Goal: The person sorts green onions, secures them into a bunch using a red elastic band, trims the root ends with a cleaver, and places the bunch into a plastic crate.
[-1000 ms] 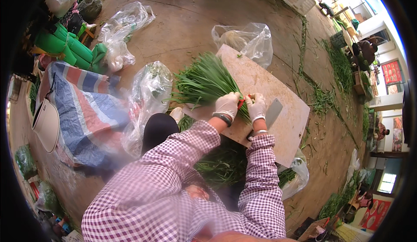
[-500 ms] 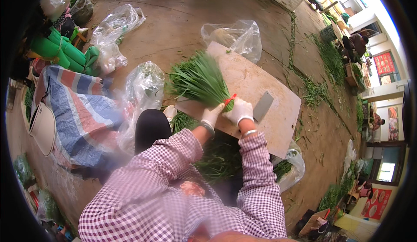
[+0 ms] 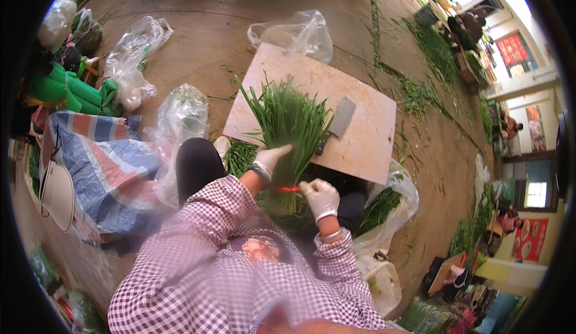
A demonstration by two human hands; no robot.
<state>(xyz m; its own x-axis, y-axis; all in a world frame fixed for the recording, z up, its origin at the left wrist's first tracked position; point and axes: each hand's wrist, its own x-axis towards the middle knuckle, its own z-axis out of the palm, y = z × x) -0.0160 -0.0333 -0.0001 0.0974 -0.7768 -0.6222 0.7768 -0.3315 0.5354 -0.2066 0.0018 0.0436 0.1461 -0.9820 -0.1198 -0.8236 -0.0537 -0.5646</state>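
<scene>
Head-worn fisheye, steeply downward, probably close.

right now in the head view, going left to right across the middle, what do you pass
green rolled bundles → striped red and blue tarp → clear plastic bag of greens → left hand in a white glove → bunch of long green chives → steel cleaver → pale wooden cutting board

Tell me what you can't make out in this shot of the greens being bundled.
- Head view: the stalk ends of the green bunch are hidden behind the left hand and right hand.
- The cleaver handle is covered by the leaves.
- Whether the red band is tied: too small.
- The plastic bag contents are blurred by the film.
</scene>
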